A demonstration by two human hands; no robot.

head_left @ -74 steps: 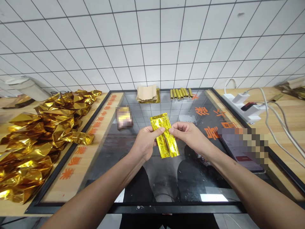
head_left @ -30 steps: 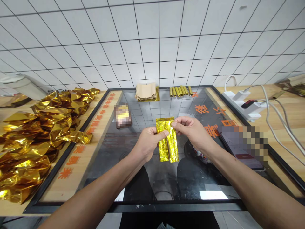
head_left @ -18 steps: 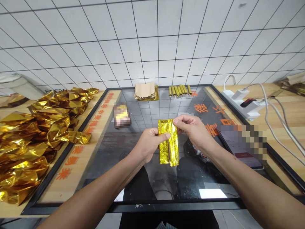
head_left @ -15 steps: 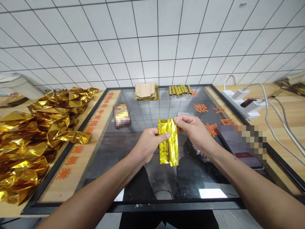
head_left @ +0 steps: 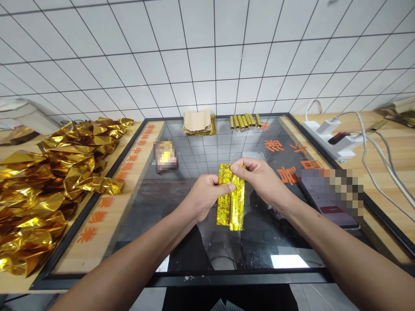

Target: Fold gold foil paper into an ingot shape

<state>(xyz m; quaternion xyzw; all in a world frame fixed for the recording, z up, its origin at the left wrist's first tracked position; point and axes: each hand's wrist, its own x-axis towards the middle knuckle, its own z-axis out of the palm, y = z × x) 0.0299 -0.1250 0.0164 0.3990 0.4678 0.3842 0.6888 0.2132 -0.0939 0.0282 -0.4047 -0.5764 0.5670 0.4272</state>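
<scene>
A folded strip of shiny gold foil (head_left: 230, 203) hangs upright over the glass tabletop, doubled lengthwise with a crease down its middle. My left hand (head_left: 207, 196) grips the strip's left side, with the thumb lying across its front. My right hand (head_left: 256, 177) pinches the top edge between thumb and fingers. The lower half of the strip hangs free below both hands. Part of the foil is hidden behind my fingers.
Crumpled gold foil (head_left: 42, 185) lies heaped on the left. At the far edge are a stack of brown paper (head_left: 196, 122) and a row of small gold rolls (head_left: 244, 122). A pixelated packet (head_left: 165, 155), a pixelated phone (head_left: 327, 198), and a corded power strip (head_left: 330, 138) also stand nearby.
The foil's two halves now lie closer together, making the strip narrower. My hands have drawn in around its top, and the whole scene has shifted slightly with my head.
</scene>
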